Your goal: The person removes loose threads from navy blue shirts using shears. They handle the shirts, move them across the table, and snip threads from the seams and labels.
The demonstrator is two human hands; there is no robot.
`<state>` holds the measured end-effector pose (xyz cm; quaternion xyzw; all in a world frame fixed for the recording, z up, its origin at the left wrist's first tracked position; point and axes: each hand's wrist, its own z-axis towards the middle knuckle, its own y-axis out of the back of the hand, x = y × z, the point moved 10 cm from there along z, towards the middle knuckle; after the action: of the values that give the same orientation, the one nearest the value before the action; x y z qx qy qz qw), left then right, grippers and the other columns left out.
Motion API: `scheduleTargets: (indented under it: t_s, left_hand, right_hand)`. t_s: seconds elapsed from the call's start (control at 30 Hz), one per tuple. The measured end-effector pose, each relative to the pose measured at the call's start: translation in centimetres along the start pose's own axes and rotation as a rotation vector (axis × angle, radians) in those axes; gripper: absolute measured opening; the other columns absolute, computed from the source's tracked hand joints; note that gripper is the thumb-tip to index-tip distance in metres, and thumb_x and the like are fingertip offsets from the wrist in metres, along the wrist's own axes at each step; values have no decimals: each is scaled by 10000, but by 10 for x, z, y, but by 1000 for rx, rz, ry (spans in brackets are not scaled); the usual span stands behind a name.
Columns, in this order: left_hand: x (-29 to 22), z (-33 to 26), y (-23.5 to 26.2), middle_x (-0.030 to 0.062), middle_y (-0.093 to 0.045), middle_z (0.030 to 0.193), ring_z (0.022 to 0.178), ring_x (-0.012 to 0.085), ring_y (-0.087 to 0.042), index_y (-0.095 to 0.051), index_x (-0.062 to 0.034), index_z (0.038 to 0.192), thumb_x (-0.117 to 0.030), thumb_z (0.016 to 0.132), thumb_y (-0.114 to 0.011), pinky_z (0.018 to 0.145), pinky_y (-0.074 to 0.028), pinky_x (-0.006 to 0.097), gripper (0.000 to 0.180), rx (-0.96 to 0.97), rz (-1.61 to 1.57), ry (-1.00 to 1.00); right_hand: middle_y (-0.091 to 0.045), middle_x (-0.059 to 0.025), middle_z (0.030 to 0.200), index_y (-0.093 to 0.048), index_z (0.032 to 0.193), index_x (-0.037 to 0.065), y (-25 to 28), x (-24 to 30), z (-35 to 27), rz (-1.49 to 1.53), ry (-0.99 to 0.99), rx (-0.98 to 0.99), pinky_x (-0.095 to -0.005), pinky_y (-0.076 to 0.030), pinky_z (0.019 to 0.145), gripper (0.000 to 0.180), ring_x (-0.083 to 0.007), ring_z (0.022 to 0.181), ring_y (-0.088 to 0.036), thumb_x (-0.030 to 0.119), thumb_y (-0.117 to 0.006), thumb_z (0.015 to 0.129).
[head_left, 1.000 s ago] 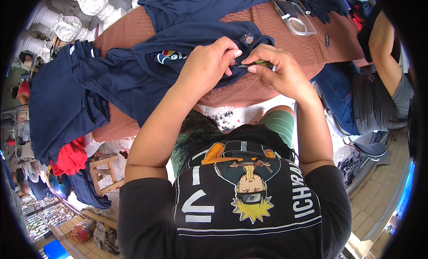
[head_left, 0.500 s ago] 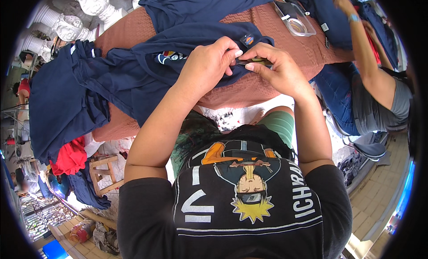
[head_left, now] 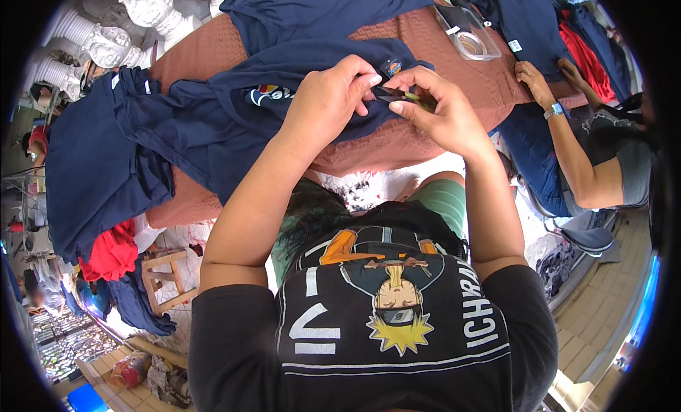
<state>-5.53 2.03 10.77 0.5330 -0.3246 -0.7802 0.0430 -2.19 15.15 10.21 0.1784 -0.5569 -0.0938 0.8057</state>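
Observation:
A navy shirt (head_left: 213,121) with a colourful chest print and a small dark label (head_left: 391,67) lies bunched across the table. My left hand (head_left: 328,96) is closed in a pinch on a bit of the navy cloth beside the label; the exact spot is partly hidden by the fingers. Facing it, my right hand (head_left: 445,113) grips small thread snips (head_left: 389,94) with dark blades and a yellowish handle. The blade tips point left, close to my left fingertips and the pinched cloth.
A brown patterned cloth (head_left: 475,86) covers the table. A clear plastic box (head_left: 491,49) holding a tape roll stands at the back right. More navy garments (head_left: 319,11) lie at the back. At right, a co-worker's hand (head_left: 535,79) rests near folded clothes. White busts (head_left: 106,47) stand far left.
The co-worker's raised arm has come down to the table's right edge. My hands stay nearly in place; the snips have turned slightly, with more blade showing.

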Motion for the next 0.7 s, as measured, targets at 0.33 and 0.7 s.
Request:
scheduleTargets:
  t_s: [0.33, 0.7]
  left_hand:
    - [-94, -42, 110, 164, -596, 1068, 889, 208, -514, -594, -87, 709, -535, 1009, -223, 827, -384, 330, 654, 155, -536, -752]
    - [-31, -62, 0, 76, -575, 984, 948, 273, -562, -547, -87, 1043, -171, 667, -818, 836, -423, 381, 471, -446, 333, -402]
  right_hand:
    - [-536, -17, 725, -676, 904, 18, 4, -31, -2, -145, -124, -51, -262, -425, 632, 179, -118, 667, -499, 94, -763, 767]
    - [-640, -47, 1037, -670, 895, 30, 6, -3, -3, -156, 79, -144, -258, -467, 659, 191, -109, 715, -550, 84, -779, 748]
